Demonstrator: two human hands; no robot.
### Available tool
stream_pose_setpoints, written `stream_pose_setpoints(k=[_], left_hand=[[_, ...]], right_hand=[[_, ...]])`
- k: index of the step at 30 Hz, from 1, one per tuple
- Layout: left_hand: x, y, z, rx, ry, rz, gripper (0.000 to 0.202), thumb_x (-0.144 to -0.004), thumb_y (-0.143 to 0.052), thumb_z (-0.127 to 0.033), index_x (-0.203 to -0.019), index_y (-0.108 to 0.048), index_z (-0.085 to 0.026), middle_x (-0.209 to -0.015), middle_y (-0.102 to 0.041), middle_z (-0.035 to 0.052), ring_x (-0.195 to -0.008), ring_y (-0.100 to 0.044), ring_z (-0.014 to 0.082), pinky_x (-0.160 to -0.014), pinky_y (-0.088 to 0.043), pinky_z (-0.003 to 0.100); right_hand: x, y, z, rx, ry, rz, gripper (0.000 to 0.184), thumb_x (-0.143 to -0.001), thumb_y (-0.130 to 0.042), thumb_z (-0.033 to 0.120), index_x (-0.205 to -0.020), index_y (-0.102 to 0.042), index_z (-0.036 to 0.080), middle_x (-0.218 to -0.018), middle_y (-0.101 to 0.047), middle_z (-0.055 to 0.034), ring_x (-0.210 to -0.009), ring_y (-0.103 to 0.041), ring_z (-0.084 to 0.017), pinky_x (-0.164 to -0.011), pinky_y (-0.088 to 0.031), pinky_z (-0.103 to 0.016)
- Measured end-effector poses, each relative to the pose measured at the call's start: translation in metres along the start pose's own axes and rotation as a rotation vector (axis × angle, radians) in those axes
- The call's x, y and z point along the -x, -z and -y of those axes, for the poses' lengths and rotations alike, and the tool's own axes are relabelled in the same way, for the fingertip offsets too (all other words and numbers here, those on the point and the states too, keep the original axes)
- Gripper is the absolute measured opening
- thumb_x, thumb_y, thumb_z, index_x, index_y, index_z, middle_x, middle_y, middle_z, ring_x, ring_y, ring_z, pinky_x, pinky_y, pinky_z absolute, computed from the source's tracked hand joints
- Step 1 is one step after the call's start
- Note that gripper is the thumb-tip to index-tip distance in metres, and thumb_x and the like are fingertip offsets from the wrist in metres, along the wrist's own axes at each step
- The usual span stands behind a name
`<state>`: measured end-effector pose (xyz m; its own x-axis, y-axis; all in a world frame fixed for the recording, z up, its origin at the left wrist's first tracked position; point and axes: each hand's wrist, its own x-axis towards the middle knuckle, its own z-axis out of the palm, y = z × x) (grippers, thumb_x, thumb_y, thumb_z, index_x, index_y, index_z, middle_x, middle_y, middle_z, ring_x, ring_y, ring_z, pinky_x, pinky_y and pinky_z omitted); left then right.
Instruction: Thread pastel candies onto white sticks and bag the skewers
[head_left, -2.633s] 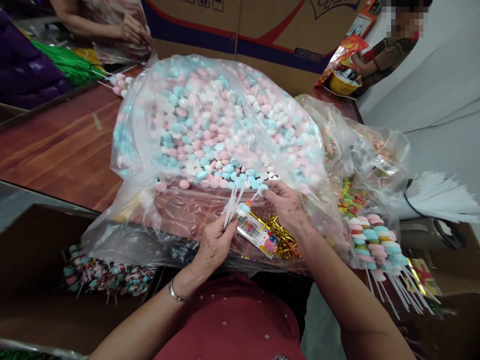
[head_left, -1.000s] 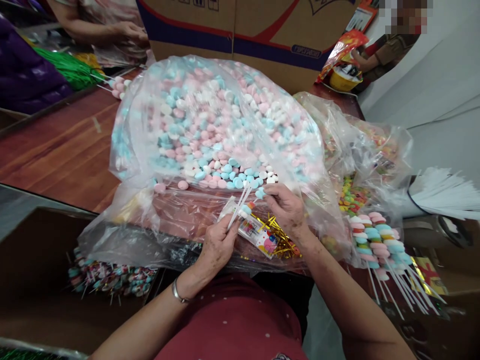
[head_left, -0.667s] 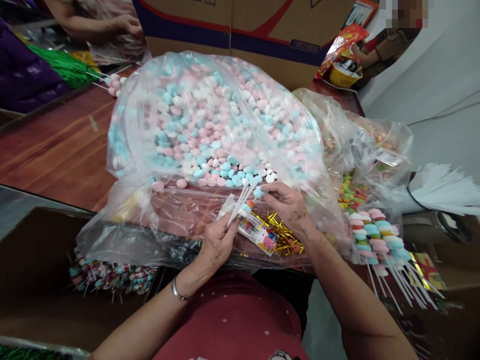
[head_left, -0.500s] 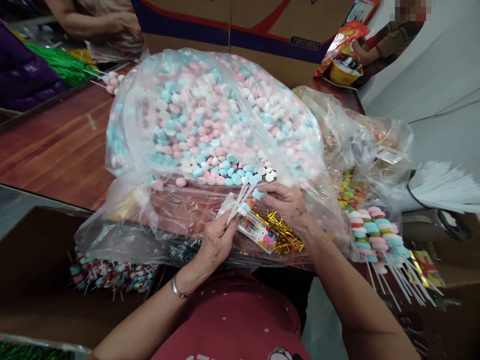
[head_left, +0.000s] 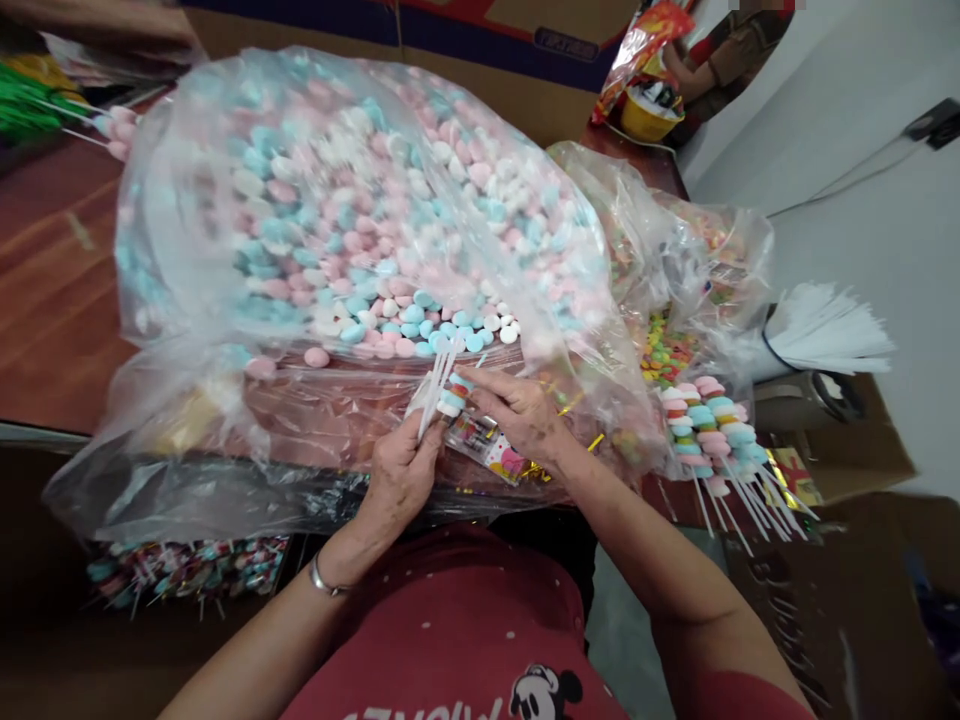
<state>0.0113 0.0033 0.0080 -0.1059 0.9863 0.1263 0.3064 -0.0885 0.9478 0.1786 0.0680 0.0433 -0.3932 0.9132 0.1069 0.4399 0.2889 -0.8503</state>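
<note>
1. The left hand (head_left: pixel 403 465) is closed around a fan of thin, straight white sticks (head_left: pixel 433 390), their upper ends pointing away from the body.
2. Beside those sticks, just above the left fingers, sits a short stack of rounded blue and white candies with an orange-red layer between (head_left: pixel 454 394), over the front of the counter (head_left: pixel 45 340).
3. The right hand (head_left: pixel 517 408) is narrow, its index finger reaching to the stack's top blue piece; whether it pinches or only presses, I cannot tell.
4. The step in hand looks like seating that upper blue candy on its stick, against the orange-red layer.
5. The next move seems to call for gentle, straight pressure along the stick, the left hand steadying it so the soft-looking pieces stay aligned.
6. A further layer, if wanted, is near: loose pink, white and blue candies (head_left: pixel 427 325) lie at the mouth of the large clear plastic bag (head_left: pixel 225 410).
7. Taller candy-loaded sticks (head_left: pixel 712 430) rest to the right, with more layers than the one in hand, so this piece appears unfinished.
</note>
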Motion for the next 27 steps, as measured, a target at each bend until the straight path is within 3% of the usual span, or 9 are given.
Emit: stream_pose_setpoints(k=[3,5,10,16,21,27], left_hand=[[-0.001,0.001,-0.002,0.022,0.045,-0.010,0.022,-0.086,-0.052,-0.029,-0.072,-0.063,-0.016,-0.054,-0.049,-0.0041,-0.050,-0.043,0.0093,-0.050,-0.037,0.020],[-0.001,0.002,-0.003,0.054,0.075,-0.009,0.022,-0.086,-0.053,-0.028,-0.071,-0.062,-0.016,-0.053,-0.050,-0.0041,-0.048,-0.044,0.0093,-0.049,-0.038,0.020],[0.000,0.004,-0.005,0.048,0.071,-0.012,0.020,-0.086,-0.054,-0.026,-0.070,-0.062,-0.016,-0.052,-0.050,-0.0046,-0.047,-0.043,0.0088,-0.047,-0.037,0.020],[0.002,0.005,-0.001,0.070,0.094,-0.004,0.020,-0.086,-0.056,-0.028,-0.071,-0.060,-0.017,-0.054,-0.052,-0.0043,-0.048,-0.045,0.0087,-0.049,-0.038,0.021],[0.002,0.005,-0.003,0.090,0.122,-0.004,0.019,-0.086,-0.057,-0.029,-0.072,-0.061,-0.017,-0.055,-0.051,-0.0039,-0.049,-0.044,0.0089,-0.048,-0.037,0.021],[0.001,0.005,-0.008,0.079,0.109,-0.012,0.020,-0.085,-0.056,-0.028,-0.068,-0.058,-0.017,-0.053,-0.049,-0.0046,-0.047,-0.041,0.0082,-0.049,-0.037,0.021]], right_hand=[[0.008,0.033,0.011,0.205,-0.034,-0.052,0.041,-0.092,-0.050,0.030,-0.133,-0.058,0.027,-0.112,-0.073,-0.0012,-0.097,-0.068,-0.018,-0.088,-0.054,-0.032],[0.018,0.058,0.014,0.358,-0.055,-0.068,0.031,-0.092,-0.050,0.029,-0.116,-0.067,0.023,-0.103,-0.074,-0.0030,-0.088,-0.068,-0.018,-0.080,-0.052,-0.030],[0.054,0.097,0.010,0.561,-0.125,0.145,0.017,-0.085,-0.052,0.017,-0.081,-0.068,0.019,-0.080,-0.071,-0.0019,-0.073,-0.062,-0.014,-0.068,-0.043,-0.024],[0.085,0.086,0.001,0.610,-0.136,0.310,0.016,-0.086,-0.050,0.015,-0.078,-0.063,0.019,-0.081,-0.065,-0.0021,-0.074,-0.058,-0.014,-0.069,-0.039,-0.025],[0.095,0.068,-0.013,0.760,-0.164,0.240,0.013,-0.087,-0.049,0.015,-0.086,-0.060,0.020,-0.087,-0.061,-0.0043,-0.074,-0.055,-0.016,-0.065,-0.038,-0.026],[0.098,0.074,-0.019,0.773,-0.203,0.216,0.011,-0.083,-0.050,0.013,-0.084,-0.058,0.020,-0.084,-0.058,-0.0030,-0.072,-0.053,-0.016,-0.065,-0.038,-0.026]])
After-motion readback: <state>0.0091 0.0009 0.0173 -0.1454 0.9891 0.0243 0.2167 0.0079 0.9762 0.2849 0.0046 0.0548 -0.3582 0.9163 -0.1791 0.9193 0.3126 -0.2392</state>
